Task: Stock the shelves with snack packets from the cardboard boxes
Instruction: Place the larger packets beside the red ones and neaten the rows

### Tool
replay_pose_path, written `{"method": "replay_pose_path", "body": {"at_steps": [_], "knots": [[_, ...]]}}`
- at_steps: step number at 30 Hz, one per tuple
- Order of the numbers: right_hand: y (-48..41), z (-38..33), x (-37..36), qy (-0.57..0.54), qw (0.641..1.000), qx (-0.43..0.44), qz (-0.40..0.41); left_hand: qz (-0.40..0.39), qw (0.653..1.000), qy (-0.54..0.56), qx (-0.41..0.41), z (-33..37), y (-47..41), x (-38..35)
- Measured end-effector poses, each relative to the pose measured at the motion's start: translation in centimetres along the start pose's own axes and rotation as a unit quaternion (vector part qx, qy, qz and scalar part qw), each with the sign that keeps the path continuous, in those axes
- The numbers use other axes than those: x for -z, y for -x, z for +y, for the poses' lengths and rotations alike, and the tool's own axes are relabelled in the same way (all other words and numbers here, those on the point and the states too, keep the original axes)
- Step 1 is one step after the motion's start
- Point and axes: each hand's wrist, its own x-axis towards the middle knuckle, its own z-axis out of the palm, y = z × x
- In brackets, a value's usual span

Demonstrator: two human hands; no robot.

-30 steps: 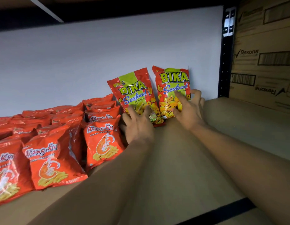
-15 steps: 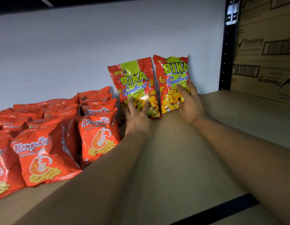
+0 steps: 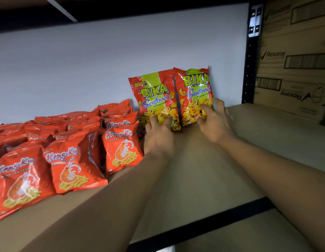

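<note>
Head view: two BIKA packets stand upright at the back of the shelf, long axes vertical, tops up. Left hand presses loose fingers on the left packet; right hand grips the right packet. Perhaps a dozen prawn-cracker packets sit leftward.

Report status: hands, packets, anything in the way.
Hands: left hand presses left BIKA packet; right hand grips right BIKA packet. Both upright against back wall, touching. Close on the left: prawn cracker packets.
</note>
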Motion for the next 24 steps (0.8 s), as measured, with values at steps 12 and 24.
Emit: {"method": "replay_pose_path", "body": {"at_steps": [12, 24], "knots": [[11.5, -9.7, 12.3, -0.232, 0.964, 0.013, -0.130, 0.048, 0.978, 0.205, 0.000, 1.4, 11.8, 11.3], [28.1, -13.3, 18.1, -0.346, 0.919, -0.028, -0.186, 0.013, 0.947, 0.314, 0.064, -3.3, 28.7, 17.8]]}}
